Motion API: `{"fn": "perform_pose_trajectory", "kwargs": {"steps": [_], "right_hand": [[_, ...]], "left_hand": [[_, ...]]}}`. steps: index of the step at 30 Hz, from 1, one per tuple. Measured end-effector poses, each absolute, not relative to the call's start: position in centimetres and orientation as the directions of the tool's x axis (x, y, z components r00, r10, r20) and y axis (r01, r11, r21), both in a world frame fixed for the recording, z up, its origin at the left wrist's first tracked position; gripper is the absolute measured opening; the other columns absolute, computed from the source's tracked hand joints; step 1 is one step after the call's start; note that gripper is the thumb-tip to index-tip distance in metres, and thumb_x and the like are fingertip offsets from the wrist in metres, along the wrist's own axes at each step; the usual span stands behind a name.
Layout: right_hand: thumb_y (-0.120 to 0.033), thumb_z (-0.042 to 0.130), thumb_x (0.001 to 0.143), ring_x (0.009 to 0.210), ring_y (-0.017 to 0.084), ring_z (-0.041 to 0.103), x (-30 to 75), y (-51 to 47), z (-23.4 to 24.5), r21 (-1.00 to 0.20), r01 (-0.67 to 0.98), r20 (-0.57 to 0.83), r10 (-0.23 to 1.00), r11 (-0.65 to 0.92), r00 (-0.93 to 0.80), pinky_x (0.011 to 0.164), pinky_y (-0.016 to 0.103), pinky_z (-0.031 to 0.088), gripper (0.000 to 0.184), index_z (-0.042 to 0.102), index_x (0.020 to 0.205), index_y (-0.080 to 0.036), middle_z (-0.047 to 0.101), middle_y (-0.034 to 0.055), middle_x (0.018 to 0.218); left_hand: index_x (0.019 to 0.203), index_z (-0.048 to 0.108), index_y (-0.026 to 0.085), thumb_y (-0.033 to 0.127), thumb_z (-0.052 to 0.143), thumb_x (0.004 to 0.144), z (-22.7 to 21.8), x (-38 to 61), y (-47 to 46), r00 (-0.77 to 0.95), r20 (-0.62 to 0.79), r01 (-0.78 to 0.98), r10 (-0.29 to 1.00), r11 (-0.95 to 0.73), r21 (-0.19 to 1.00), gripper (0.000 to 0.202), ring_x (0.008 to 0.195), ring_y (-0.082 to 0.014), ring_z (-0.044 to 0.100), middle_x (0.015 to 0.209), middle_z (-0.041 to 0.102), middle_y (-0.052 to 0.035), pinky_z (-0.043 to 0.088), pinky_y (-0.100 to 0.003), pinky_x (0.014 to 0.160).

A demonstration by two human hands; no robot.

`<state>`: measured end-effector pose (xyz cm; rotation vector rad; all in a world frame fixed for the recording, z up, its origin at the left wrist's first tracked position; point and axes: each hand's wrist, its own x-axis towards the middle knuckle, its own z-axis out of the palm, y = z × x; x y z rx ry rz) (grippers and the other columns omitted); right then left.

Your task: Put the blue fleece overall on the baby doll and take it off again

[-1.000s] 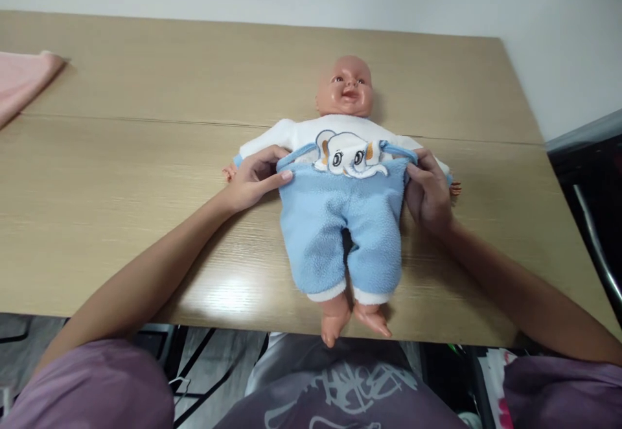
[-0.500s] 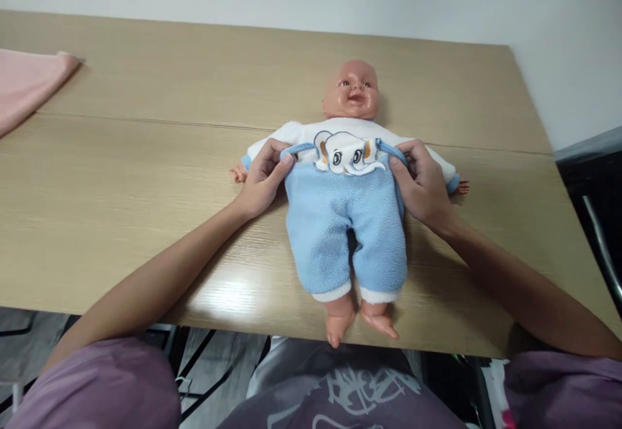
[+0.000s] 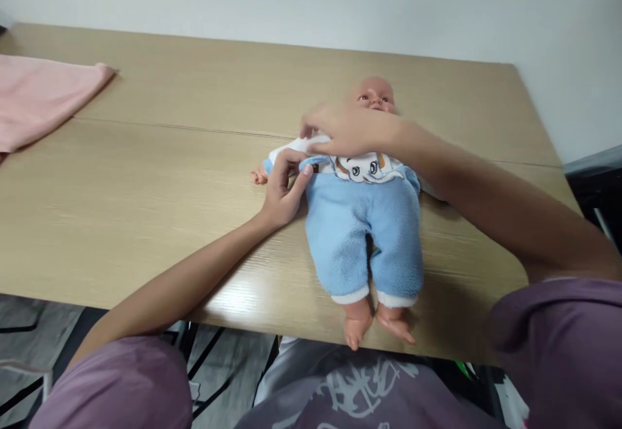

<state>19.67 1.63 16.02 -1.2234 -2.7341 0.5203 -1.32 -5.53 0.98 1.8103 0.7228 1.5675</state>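
Observation:
A baby doll [image 3: 376,92] lies on its back in a white top [image 3: 291,147] and fleecy blue bib trousers [image 3: 362,221]. An elephant face [image 3: 367,168] decorates the bib. My left hand [image 3: 286,186] pinches the upper side edge of the trousers, by a thin blue strap [image 3: 318,159], thumb on top. Across the doll's chest reaches my right hand [image 3: 340,132], blurred, with thumb and curled fingers apart just above the sleeve near my left hand. It covers the doll's chin and part of the chest. The doll's bare feet [image 3: 358,332] lie near the table edge.
The wooden table [image 3: 170,202] has a seam running across it. A folded pink cloth [image 3: 43,98] lies at the far left. A pale wall [image 3: 311,1] stands behind, and dark chair parts [image 3: 597,189] show beyond the right edge.
My right hand has let go of the trousers' right side and crossed left over the doll's chest. My left hand keeps its pinch. The whole view has shifted slightly.

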Motion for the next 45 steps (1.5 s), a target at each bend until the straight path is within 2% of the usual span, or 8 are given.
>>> {"fn": "perform_pose_trajectory", "kwargs": {"steps": [5,10,16,21,25,29,37,45], "right_hand": [[-0.005,0.080,0.102,0.117,0.033,0.083,15.9,4.4,14.6,-0.153,0.608,-0.287,0.553,0.779,-0.782,0.099,0.046,0.064,0.054,0.082,0.152,-0.026,0.085,0.0093,0.150],[-0.019,0.083,0.106,0.122,0.033,0.081,15.5,4.2,14.0,-0.078,0.588,-0.146,0.575,0.805,-0.805,0.111,0.047,0.061,0.018,0.082,0.124,-0.022,0.087,0.0079,0.129],[-0.027,0.074,0.104,0.114,0.034,0.077,19.7,3.7,15.1,-0.354,0.594,0.137,0.668,0.722,-0.731,0.107,0.048,0.059,0.042,0.075,0.145,-0.022,0.088,0.0112,0.137],[-0.036,0.085,0.097,0.117,0.030,0.074,21.9,4.1,14.4,-0.676,0.551,0.090,0.797,0.489,-0.597,0.115,0.049,0.060,0.029,0.078,0.124,-0.029,0.088,0.0019,0.125],[-0.024,0.074,0.090,0.118,0.028,0.075,21.9,4.1,13.6,-0.686,0.504,0.088,0.748,0.524,-0.658,0.114,0.050,0.060,0.026,0.079,0.115,-0.029,0.088,0.0015,0.123],[-0.018,0.063,0.090,0.122,0.031,0.077,21.5,3.8,13.2,-0.610,0.492,0.123,0.687,0.622,-0.716,0.114,0.052,0.060,0.032,0.081,0.116,-0.025,0.089,0.0065,0.127],[-0.045,0.073,0.107,0.141,0.036,0.076,22.4,1.5,13.3,-0.617,0.454,0.202,0.687,0.642,-0.698,0.129,0.057,0.057,0.035,0.084,0.134,-0.026,0.086,0.0126,0.150],[-0.069,0.089,0.106,0.107,0.034,0.076,24.5,-1.5,14.0,-0.602,0.654,0.050,0.839,0.458,-0.541,0.103,0.048,0.058,0.043,0.079,0.106,-0.027,0.087,0.0086,0.108]], "left_hand": [[0.121,0.072,0.029,0.065,0.072,0.127,1.0,-1.3,-5.6,0.161,0.691,0.076,0.705,-0.707,0.704,0.037,0.090,-0.0213,0.063,0.103,0.068,-0.0027,0.055,-0.038,0.084],[0.122,0.072,0.029,0.060,0.071,0.129,1.0,-1.0,-5.6,0.159,0.689,0.072,0.707,-0.704,0.707,0.032,0.091,-0.0206,0.066,0.105,0.071,-0.0031,0.055,-0.036,0.082],[0.123,0.074,0.029,0.050,0.074,0.128,1.0,-1.0,-5.6,0.148,0.737,0.046,0.660,-0.749,0.661,0.022,0.090,-0.0198,0.066,0.104,0.072,-0.0024,0.056,-0.035,0.082],[0.123,0.077,0.031,0.056,0.075,0.125,0.9,-1.5,-5.7,0.089,0.808,0.165,0.582,-0.809,0.564,0.025,0.114,-0.0280,0.072,0.120,0.073,-0.0081,0.060,-0.048,0.106],[0.114,0.073,0.032,0.083,0.076,0.114,0.5,-1.5,-5.5,0.003,0.806,0.250,0.593,-0.780,0.573,0.052,0.136,-0.0378,0.071,0.139,0.069,-0.0125,0.059,-0.063,0.122],[0.128,0.068,0.036,0.071,0.066,0.124,0.4,-0.8,-5.4,0.003,0.810,0.081,0.586,-0.808,0.584,0.035,0.129,-0.0340,0.074,0.135,0.072,-0.0100,0.061,-0.059,0.118],[0.119,0.063,0.031,0.082,0.079,0.118,0.9,0.3,-5.0,-0.083,0.448,-0.113,0.890,-0.455,0.883,0.053,0.120,-0.0235,0.071,0.123,0.071,-0.0048,0.061,-0.038,0.113],[0.121,0.058,0.033,0.090,0.098,0.098,-0.1,0.2,-2.0,0.051,0.118,-0.387,0.992,-0.089,0.918,0.073,0.084,-0.0174,0.068,0.097,0.067,0.0037,0.057,-0.033,0.076]]}}
